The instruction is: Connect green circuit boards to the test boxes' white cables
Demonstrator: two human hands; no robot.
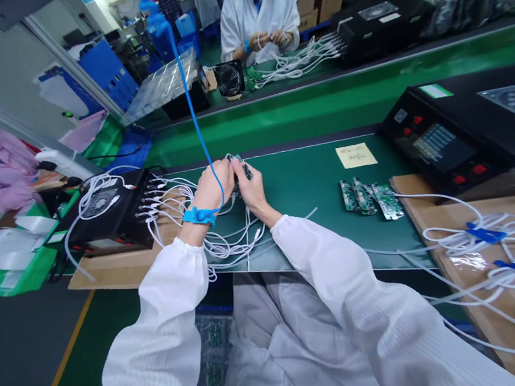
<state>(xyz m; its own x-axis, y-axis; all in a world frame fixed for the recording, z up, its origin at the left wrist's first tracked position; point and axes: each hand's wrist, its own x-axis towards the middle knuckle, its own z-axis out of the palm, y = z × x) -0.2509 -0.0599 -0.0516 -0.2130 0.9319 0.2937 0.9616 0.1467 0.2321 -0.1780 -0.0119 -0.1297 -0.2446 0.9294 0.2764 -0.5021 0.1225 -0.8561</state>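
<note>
Evidently the work was partway along: a small green circuit board with dark components (248, 171) was up between the hands, above the green worktop (304, 179), near its far edge and left of its middle. The right hand (253, 190) pinched it between thumb and fingers; the left hand (212, 190) met it from the other side, but its fingertips were too hidden to tell what they gripped. Below lay loose white cables (233, 243), spilling toward the near edge; others were already plugged into a black metal box (106, 219) at the left end. Three bare green circuit boards (365, 197) lay toward the right end, beyond them a pale yellow paper note (356, 155); whether those boards were finished or waiting could not be told.
</note>
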